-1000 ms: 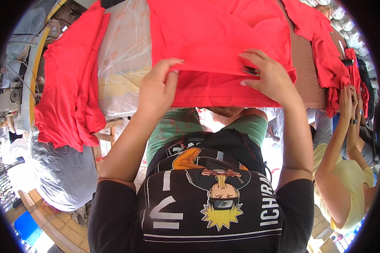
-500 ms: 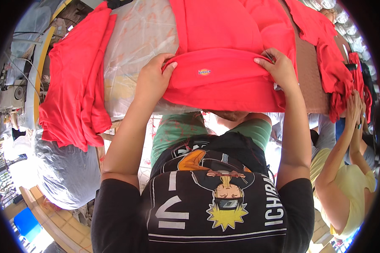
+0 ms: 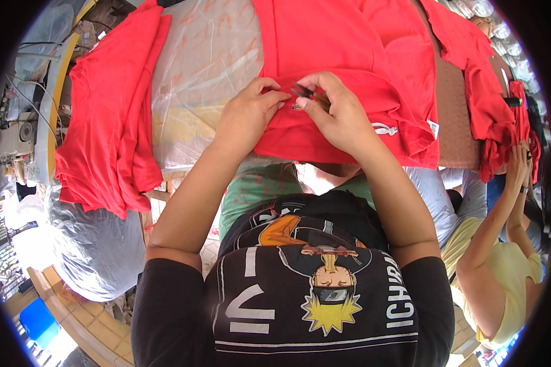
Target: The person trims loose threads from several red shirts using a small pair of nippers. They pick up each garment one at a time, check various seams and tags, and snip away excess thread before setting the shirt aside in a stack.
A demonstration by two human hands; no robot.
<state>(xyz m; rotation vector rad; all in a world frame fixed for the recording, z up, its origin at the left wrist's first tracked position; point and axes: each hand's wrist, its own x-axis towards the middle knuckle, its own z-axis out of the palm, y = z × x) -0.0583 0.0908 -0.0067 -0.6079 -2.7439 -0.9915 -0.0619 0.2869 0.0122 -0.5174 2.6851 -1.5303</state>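
A red garment (image 3: pixel 330 134) lies across the table in front of me, with a small patch (image 3: pixel 298 107) on its folded band. My left hand (image 3: pixel 245 119) rests on the band, its thumb and fingers pinched at the red cloth left of the patch. Over the patch, my right hand (image 3: pixel 344 116) is closed round small thread snips (image 3: pixel 305 92), whose dark blades point left toward my left fingertips and are blurred. A white looped cord (image 3: pixel 384 129) and a white tag (image 3: pixel 433 128) show on the garment to the right.
The table has a clear plastic cover (image 3: pixel 205 67) on its left and a brown surface (image 3: pixel 456 104) on its right. More red garments (image 3: pixel 107 116) hang over the left edge. At right, a person in a yellow shirt (image 3: pixel 502 281) handles red cloth (image 3: pixel 487 122).
Both hands have come off the ends of the band and moved inward to the patch. Thread snips now show in my right hand. The white cord and tag have come into view.
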